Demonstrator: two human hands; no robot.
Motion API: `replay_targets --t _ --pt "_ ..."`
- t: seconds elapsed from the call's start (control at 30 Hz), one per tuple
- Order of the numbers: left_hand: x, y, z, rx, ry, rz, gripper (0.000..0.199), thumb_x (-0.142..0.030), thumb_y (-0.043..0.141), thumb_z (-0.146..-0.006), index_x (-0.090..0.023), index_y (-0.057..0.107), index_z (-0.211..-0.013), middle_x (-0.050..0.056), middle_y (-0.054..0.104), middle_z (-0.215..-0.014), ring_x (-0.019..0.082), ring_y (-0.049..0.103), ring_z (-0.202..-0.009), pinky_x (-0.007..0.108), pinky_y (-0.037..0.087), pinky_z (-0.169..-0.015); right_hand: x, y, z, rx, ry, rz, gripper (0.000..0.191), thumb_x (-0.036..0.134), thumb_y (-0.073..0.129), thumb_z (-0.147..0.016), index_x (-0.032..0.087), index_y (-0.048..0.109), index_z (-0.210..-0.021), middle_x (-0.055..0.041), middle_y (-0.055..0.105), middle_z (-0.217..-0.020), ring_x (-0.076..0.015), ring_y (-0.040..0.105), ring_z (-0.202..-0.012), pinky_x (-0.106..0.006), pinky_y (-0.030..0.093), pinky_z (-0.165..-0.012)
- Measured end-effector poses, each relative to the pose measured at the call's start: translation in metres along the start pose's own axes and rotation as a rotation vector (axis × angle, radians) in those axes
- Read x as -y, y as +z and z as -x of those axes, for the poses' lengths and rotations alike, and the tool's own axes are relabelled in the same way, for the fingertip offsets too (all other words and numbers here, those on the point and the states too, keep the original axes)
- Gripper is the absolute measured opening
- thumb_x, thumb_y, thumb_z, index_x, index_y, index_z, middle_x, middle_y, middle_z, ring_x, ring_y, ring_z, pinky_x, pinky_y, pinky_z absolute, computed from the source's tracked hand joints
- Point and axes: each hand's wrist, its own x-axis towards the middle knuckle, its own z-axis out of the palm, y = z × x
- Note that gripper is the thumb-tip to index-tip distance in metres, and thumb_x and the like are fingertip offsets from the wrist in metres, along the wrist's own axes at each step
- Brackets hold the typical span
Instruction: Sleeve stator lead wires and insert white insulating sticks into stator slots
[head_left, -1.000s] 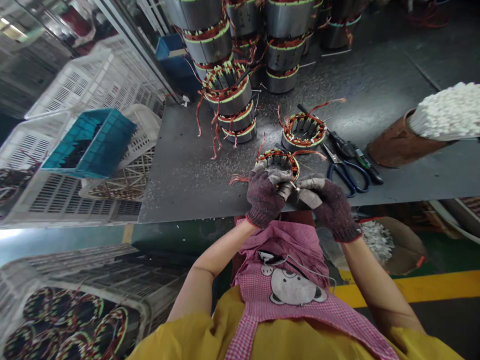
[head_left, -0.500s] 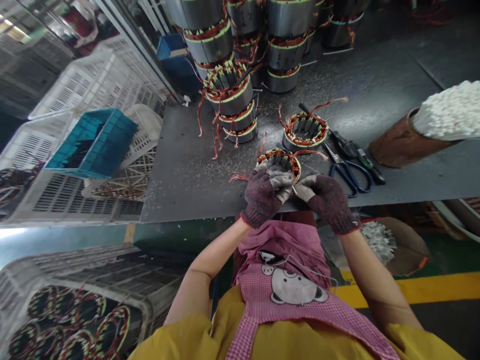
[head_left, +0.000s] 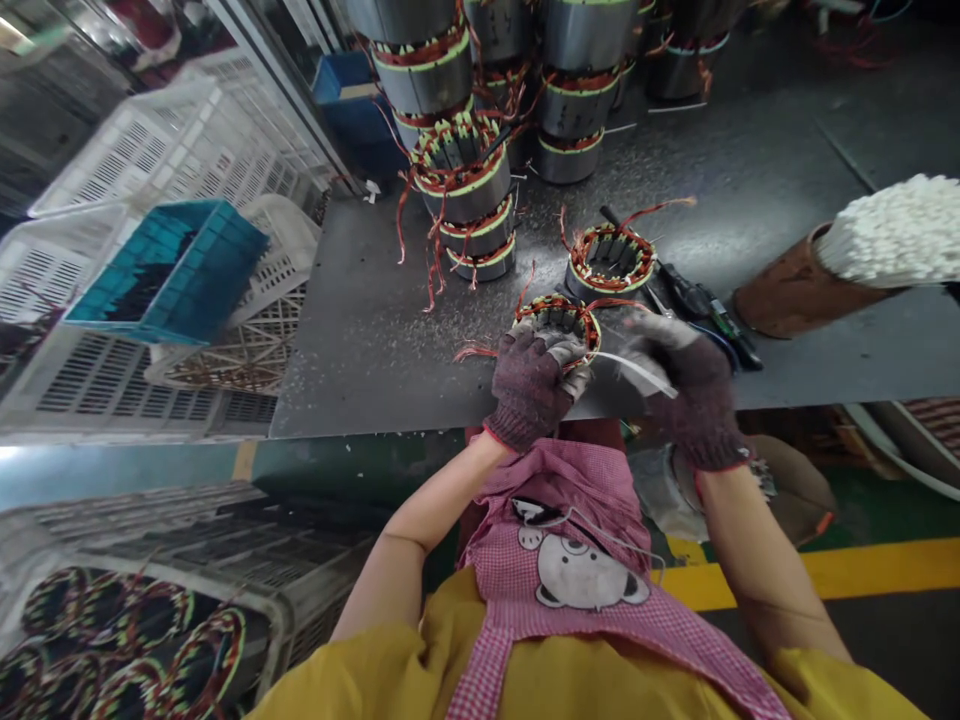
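My left hand, in a dark glove with pale fingertips, is closed on the near side of a small wound copper ring at the table's front edge. A white strip runs from the ring's right rim towards my right hand. That hand is blurred by motion, so whether its fingers grip the strip is unclear. Behind the near ring sits a second wound ring with loose copper leads. Scissors, partly hidden by my right hand, and a black tool lie to the right.
Stacked wound rings stand at the back left. A brown container of white strips lies tilted on the right. Left of the table are white crates and a teal bin; a crate of rings is at lower left.
My right hand has moved right, away from the ring and over the scissors. The white strip now shows in a long curve. My left hand stays on the ring.
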Motion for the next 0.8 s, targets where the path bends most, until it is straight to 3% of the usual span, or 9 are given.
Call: replay_targets --t 0.1,0.2,0.33,0.4,0.47,0.57,0.63,0.7,0.8 --pt "0.005 -0.005 0.002 0.054 0.023 -0.009 0.021 -0.038 0.074 -0.099 -0.027 0.084 -0.113 0.008 0.086 -0.115 0.03 0.077 -0.115 0.058 0.052 -0.122 -0.014 0.012 0.001 0.216 0.1 -0.13 0.024 0.048 0.08 -0.095 0.025 0.083 -0.099 -0.0058 0.081 -0.088 -0.0244 0.074 -0.079 -0.04 0.064 -0.075" --pt "0.008 -0.005 0.003 0.019 0.009 -0.003 0.03 -0.04 0.074 -0.1 -0.024 0.081 -0.125 0.011 0.085 -0.121 0.03 0.078 -0.118 0.055 0.054 -0.121 -0.014 0.024 0.005 0.148 0.273 -0.259 0.033 0.052 0.077 -0.093 0.024 0.073 -0.077 -0.0003 0.069 -0.066 -0.0173 0.061 -0.057 -0.03 0.051 -0.052" --pt "0.003 0.005 0.004 -0.065 -0.031 -0.034 0.044 -0.039 0.077 -0.097 -0.02 0.074 -0.137 0.015 0.083 -0.128 0.033 0.077 -0.124 0.054 0.056 -0.119 0.001 0.036 0.002 -0.011 0.405 -0.403 0.038 0.052 0.08 -0.088 0.024 0.064 -0.068 0.0003 0.063 -0.061 -0.0153 0.056 -0.05 -0.028 0.045 -0.044" --pt "-0.005 0.014 0.007 -0.115 -0.048 -0.04 0.047 -0.038 0.076 -0.097 -0.018 0.071 -0.14 0.017 0.083 -0.127 0.035 0.077 -0.124 0.058 0.055 -0.12 0.008 0.038 -0.001 -0.092 0.337 -0.425 0.033 0.053 0.077 -0.093 0.025 0.07 -0.077 -0.0025 0.071 -0.072 -0.0191 0.066 -0.06 -0.032 0.056 -0.052" --pt "-0.016 0.021 0.013 -0.181 -0.075 -0.019 0.052 -0.038 0.074 -0.099 -0.017 0.065 -0.145 0.019 0.081 -0.131 0.037 0.076 -0.127 0.061 0.054 -0.122 0.009 0.035 -0.001 -0.164 0.169 -0.35 0.024 0.048 0.071 -0.1 0.026 0.08 -0.102 -0.0072 0.082 -0.1 -0.0264 0.079 -0.091 -0.042 0.069 -0.08" --pt "-0.033 0.022 0.026 -0.302 -0.065 0.056 0.058 -0.037 0.069 -0.103 -0.018 0.053 -0.156 0.02 0.078 -0.141 0.035 0.073 -0.138 0.059 0.055 -0.125 0.003 0.026 0.005 -0.102 -0.088 -0.014 0.035 0.037 0.067 -0.104 0.029 0.081 -0.135 -0.0101 0.079 -0.141 -0.0346 0.073 -0.135 -0.056 0.058 -0.12" --pt "-0.033 0.014 0.03 -0.357 0.021 0.092 0.061 -0.039 0.068 -0.105 -0.021 0.048 -0.16 0.019 0.076 -0.145 0.033 0.071 -0.141 0.056 0.055 -0.126 -0.005 0.022 0.009 0.036 -0.164 0.176 0.037 0.033 0.065 -0.103 0.029 0.082 -0.136 -0.0095 0.078 -0.145 -0.0368 0.071 -0.139 -0.059 0.055 -0.123" --pt "-0.017 0.002 0.024 -0.337 0.16 0.078 0.06 -0.044 0.071 -0.104 -0.022 0.051 -0.157 0.019 0.076 -0.146 0.032 0.071 -0.141 0.058 0.052 -0.13 -0.014 0.022 0.01 0.1 -0.192 0.222 0.035 0.031 0.062 -0.103 0.029 0.085 -0.13 -0.009 0.08 -0.141 -0.0361 0.072 -0.136 -0.057 0.058 -0.12" --pt "0.028 -0.013 -0.005 -0.088 0.383 0.028 0.044 -0.053 0.072 -0.104 -0.025 0.067 -0.137 0.013 0.079 -0.14 0.032 0.073 -0.138 0.062 0.047 -0.133 -0.026 0.028 0.007 0.09 -0.205 0.142 0.03 0.03 0.062 -0.103 0.028 0.087 -0.121 -0.0089 0.082 -0.137 -0.034 0.074 -0.132 -0.054 0.06 -0.117"
